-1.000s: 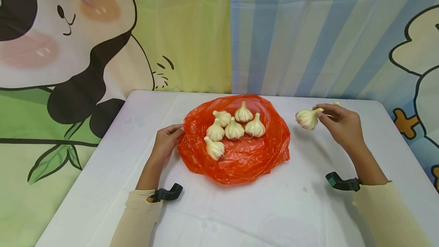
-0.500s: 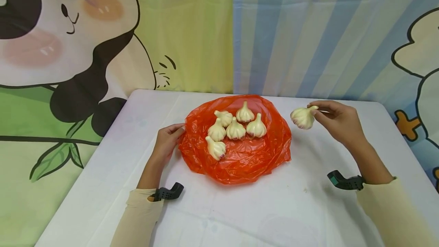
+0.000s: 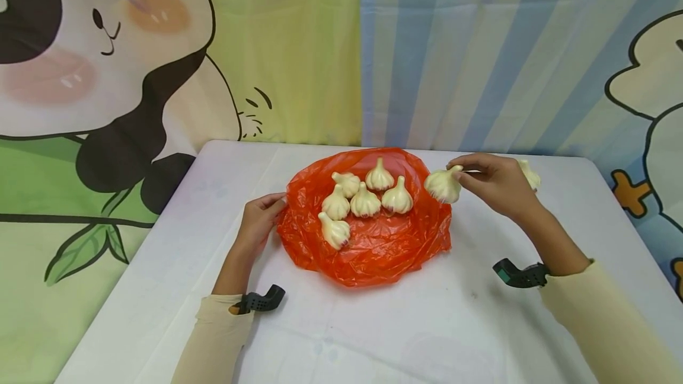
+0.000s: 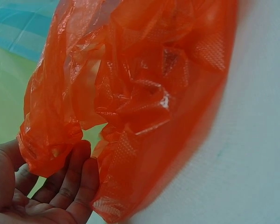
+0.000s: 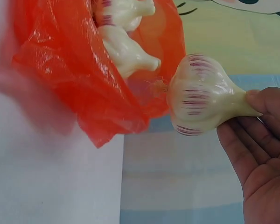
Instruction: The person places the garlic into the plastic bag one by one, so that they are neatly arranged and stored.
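A red plastic bag (image 3: 384,253) lies spread open on the table, with several garlic bulbs (image 3: 365,200) grouped inside it. My left hand (image 3: 258,224) pinches the bag's left rim; in the left wrist view the thumb and fingers (image 4: 77,182) hold the crumpled red film. With thumb and fingertips my right hand (image 3: 496,185) grips one garlic bulb (image 3: 444,185) by its stem, raised at the bag's right edge. Purple streaks mark that bulb in the right wrist view, where the bag (image 5: 60,60) stands beside it.
Another garlic bulb (image 3: 529,175) sits behind the right hand, partly hidden. The white table (image 3: 373,336) backs onto a printed curtain (image 3: 469,52). Each wrist wears a black camera band (image 3: 520,274).
My right hand has carried its garlic bulb leftward to the bag's right rim, uncovering more of the bulb behind. My left hand keeps hold of the bag in the same spot.
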The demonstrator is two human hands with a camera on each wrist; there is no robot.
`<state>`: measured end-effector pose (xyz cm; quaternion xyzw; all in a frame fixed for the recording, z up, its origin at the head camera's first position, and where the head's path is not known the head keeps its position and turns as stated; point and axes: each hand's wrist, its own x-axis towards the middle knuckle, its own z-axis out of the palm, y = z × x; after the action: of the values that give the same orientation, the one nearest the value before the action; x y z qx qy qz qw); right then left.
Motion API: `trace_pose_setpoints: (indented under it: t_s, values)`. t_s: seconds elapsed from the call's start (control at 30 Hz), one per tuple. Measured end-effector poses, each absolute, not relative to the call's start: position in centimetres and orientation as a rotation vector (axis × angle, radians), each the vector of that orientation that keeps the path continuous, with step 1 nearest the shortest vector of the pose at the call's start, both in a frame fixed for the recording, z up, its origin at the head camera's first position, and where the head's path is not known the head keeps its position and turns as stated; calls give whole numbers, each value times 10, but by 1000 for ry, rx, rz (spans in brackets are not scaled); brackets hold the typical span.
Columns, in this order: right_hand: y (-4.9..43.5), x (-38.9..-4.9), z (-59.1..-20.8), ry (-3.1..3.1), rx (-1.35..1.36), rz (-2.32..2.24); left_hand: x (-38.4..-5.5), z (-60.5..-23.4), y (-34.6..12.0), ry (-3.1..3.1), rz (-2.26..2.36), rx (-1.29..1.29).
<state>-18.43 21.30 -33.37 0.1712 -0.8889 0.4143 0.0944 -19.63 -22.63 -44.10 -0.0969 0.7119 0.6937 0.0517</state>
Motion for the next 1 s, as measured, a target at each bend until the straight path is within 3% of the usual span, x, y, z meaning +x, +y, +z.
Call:
trace_pose_setpoints:
  t_s: [1.0]
  values:
    - [145, -203, -352, -2840, 829, 1482, -197, -438, -225, 2156, 2101, -305]
